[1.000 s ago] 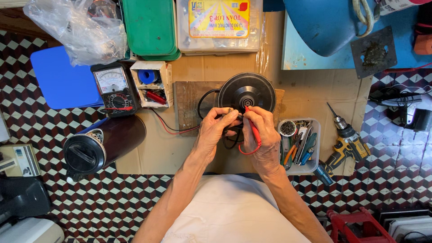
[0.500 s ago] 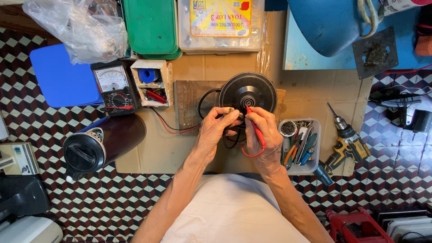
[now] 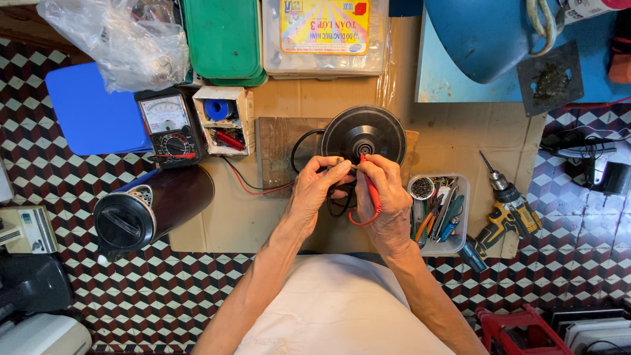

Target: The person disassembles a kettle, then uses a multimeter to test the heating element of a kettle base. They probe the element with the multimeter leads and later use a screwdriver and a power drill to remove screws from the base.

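Probing in progress at the centre of the frame: my right hand [image 3: 388, 200] grips the red test probe [image 3: 370, 187] like a pen, tip set against the near edge of the round black heating base [image 3: 363, 135], which lies on a wooden board [image 3: 279, 148] atop the cardboard sheet [image 3: 315, 98]. My left hand [image 3: 319, 187] is closed in a pinch on something small right beside the probe tip; whether that is the second probe or a terminal, I cannot tell, as the fingers cover it. Red and black leads [image 3: 253, 185] run left to the analog multimeter [image 3: 169, 123] in the upper left of centre, so the meter is hooked up and contact looks made; the needle is too small to make out, so I judge the reading not yet confirmed. The dark kettle body [image 3: 154, 210] lies on its side at left, apart from the base, so reassembly remains. Packages and labels: a clear rectangular box with a yellow, rayed label [image 3: 324, 26] at top centre; stacked green trays [image 3: 223, 39] to its left; a crumpled clear plastic bag [image 3: 118, 39] at upper left; a small white open carton holding a blue spool [image 3: 223, 118] beside the meter; a clear tool tray [image 3: 440, 213] at right, cordless drill [image 3: 503, 210] beyond it.
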